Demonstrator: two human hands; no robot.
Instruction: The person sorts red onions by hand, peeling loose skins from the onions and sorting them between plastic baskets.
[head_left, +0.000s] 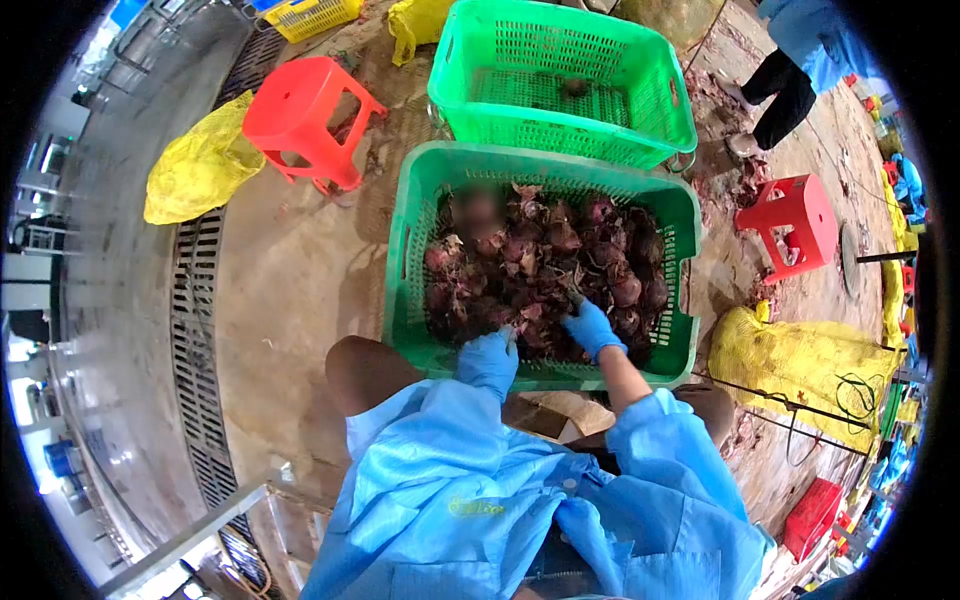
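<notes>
So the reddish-purple bulbs [530, 255], papery skins and roots all over, are piled in the dark green crate [408, 250] right in front of the person's knees, and both gloved hands are down at the near side of the pile. Left hand [488, 362] is by the near edge, fingers bent toward the bulbs. Right hand [592, 328] is a bit further in, fingers pointing down among them. Honestly can't tell how far open the fingers are on either one, or if they've actually got hold of a bulb, since the gloves and the pile hide it. Just beyond sits a brighter green crate [545, 133] with a small dark lump inside. There's a red stool [292, 105] off to the left next to a yellow mesh sack [205, 165], plus another red stool [808, 218] and a bigger yellow sack [790, 360] on the right. Another person [810, 45] in a blue top stands up at the far right, with reddish scraps on the floor [285, 280] nearby
</notes>
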